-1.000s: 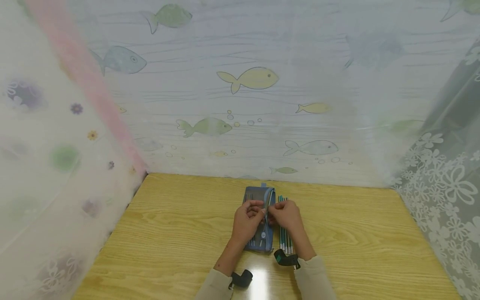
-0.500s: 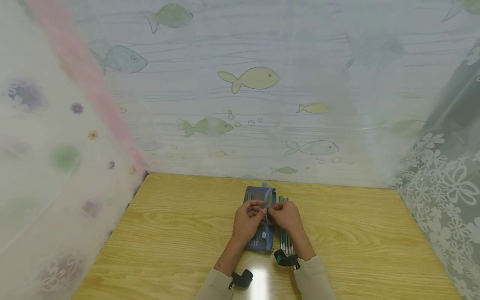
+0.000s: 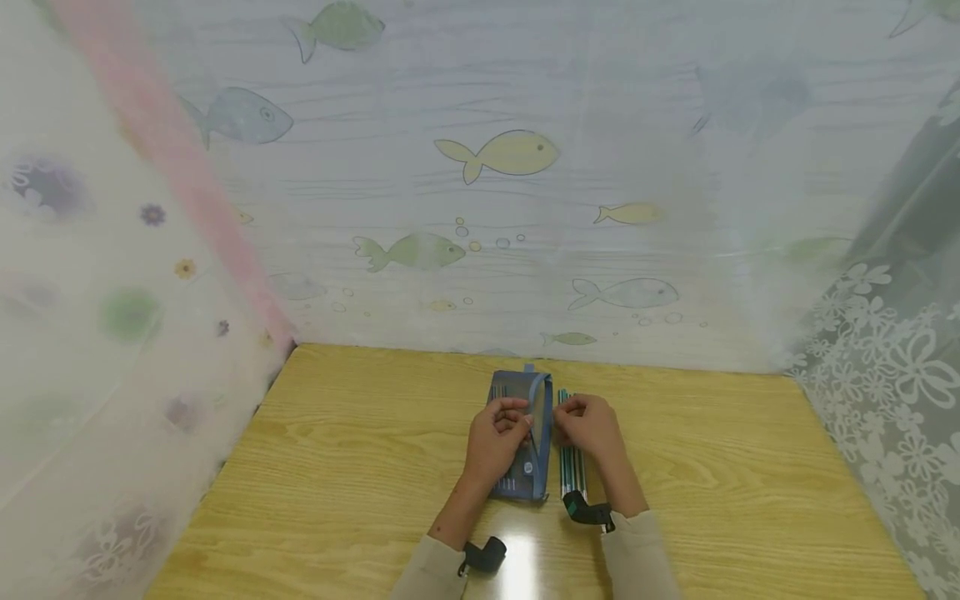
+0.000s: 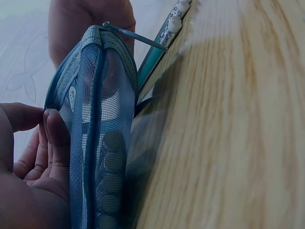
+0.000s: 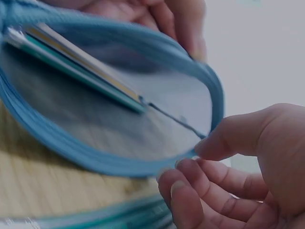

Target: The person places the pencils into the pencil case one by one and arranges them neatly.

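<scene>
A blue mesh pencil case (image 3: 516,385) lies lengthwise on the table, its zipped mouth spread wide. My left hand (image 3: 491,442) pinches the left edge of the mouth between thumb and finger. At the opposite edge, the right hand (image 3: 592,429) has thumb and curled fingertips on the blue rim (image 5: 217,100), seemingly pinching it. Inside, the right wrist view shows teal and yellowish pencils (image 5: 86,71). Through the mesh in the left wrist view appear several round ends (image 4: 112,179). Beside the case on the right lies a bundle of teal pencils (image 3: 573,475), partly under the right hand.
The wood-grain table (image 3: 360,450) extends to both sides. A fish-print curtain (image 3: 495,258) hangs behind its back edge. Black wrist cameras (image 3: 486,556) are strapped above beige sleeves. A thin zipper pull (image 4: 138,36) sticks out from the case's end.
My right hand has moved to the right, away from the left hand, and the right edge of the case's mouth has spread with it. The left hand has stayed in place.
</scene>
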Demonstrator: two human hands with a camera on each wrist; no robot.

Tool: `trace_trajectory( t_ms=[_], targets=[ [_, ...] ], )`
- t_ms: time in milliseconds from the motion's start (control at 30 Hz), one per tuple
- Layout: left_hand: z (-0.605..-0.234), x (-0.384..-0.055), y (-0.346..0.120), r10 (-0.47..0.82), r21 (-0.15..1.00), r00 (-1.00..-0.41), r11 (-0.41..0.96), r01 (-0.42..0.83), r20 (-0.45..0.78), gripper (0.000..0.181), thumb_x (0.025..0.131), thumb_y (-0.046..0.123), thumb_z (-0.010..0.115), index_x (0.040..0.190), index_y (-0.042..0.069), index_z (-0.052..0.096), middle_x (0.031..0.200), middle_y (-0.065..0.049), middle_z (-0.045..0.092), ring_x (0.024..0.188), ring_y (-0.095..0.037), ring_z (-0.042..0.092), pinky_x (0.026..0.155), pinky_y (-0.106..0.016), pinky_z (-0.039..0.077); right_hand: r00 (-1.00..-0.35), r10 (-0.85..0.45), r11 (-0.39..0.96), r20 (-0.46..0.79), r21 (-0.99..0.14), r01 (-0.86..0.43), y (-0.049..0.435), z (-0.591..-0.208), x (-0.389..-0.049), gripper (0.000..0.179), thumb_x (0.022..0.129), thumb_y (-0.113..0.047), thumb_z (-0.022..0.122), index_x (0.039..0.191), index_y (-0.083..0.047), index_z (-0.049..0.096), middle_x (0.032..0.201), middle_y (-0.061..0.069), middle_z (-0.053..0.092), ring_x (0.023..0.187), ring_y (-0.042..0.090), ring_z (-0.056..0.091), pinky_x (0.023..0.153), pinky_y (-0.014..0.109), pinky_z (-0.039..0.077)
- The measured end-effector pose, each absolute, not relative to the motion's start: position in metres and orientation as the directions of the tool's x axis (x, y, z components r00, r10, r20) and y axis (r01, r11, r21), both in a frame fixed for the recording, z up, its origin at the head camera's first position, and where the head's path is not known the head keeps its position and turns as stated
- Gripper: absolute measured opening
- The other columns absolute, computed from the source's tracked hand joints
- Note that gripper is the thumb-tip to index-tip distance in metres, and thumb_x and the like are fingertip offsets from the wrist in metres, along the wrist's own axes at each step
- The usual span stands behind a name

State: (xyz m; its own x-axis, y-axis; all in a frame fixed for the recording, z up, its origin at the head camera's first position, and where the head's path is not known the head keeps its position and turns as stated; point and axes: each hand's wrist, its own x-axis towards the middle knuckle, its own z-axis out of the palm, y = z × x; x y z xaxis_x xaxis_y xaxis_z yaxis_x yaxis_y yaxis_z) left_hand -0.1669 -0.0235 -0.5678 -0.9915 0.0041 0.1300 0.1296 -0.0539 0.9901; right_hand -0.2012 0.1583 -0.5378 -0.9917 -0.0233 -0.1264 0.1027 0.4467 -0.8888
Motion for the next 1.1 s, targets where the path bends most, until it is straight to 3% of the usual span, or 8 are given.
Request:
trace_trajectory(
  t_ms=[233, 467, 800, 1100],
  targets=[
    [-0.567, -0.167, -0.024, -0.002, 0.992, -0.993, -0.048, 0.118, 0.118, 0.024, 0.100, 0.002, 0.073, 0.123, -0.002, 0.069, 0.097, -0.021, 0.069, 0.074, -0.011, 0.067, 0.068, -0.023, 0.061, -0.993, 0.032, 0.540, -0.111, -0.834, 0.111, 0.180, -0.535, -0.201, 0.020, 0.095, -0.013, 0.066, 0.101, 0.004, 0.076, 0.079, 0.010, 0.074, 0.065, 0.019, 0.070, 0.059, 0.031, 0.059],
    [-0.567, -0.166, -0.024, -0.001, 0.992, -0.993, -0.047, 0.116, 0.116, 0.024, 0.100, 0.004, 0.073, 0.123, -0.002, 0.069, 0.097, -0.019, 0.070, 0.075, -0.012, 0.068, 0.069, -0.024, 0.061, -0.991, 0.097, 0.671, -0.090, -0.729, 0.132, 0.194, -0.537, -0.201, 0.024, 0.092, -0.020, 0.071, 0.092, 0.003, 0.079, 0.081, 0.010, 0.074, 0.071, 0.023, 0.066, 0.061, 0.033, 0.053],
    [-0.567, -0.167, -0.023, 0.000, 0.993, -0.994, -0.039, 0.113, 0.113, 0.023, 0.100, 0.002, 0.072, 0.123, -0.001, 0.070, 0.096, -0.018, 0.069, 0.075, -0.011, 0.068, 0.069, -0.023, 0.061, -0.991, 0.059, 0.702, -0.120, -0.701, 0.127, 0.198, -0.536, -0.197, 0.025, 0.091, -0.022, 0.076, 0.079, 0.001, 0.079, 0.063, 0.002, 0.068, 0.060, 0.019, 0.061, 0.054, 0.031, 0.048],
    [-0.567, -0.167, -0.023, -0.002, 0.993, -0.993, -0.035, 0.117, 0.117, 0.023, 0.100, 0.002, 0.072, 0.123, -0.001, 0.070, 0.097, -0.018, 0.070, 0.075, -0.010, 0.068, 0.069, -0.023, 0.061, -0.982, 0.070, 0.749, -0.173, -0.641, 0.166, 0.194, -0.532, -0.194, 0.031, 0.089, -0.027, 0.078, 0.068, -0.003, 0.076, 0.060, 0.002, 0.066, 0.058, 0.020, 0.059, 0.052, 0.032, 0.045]
  ],
)
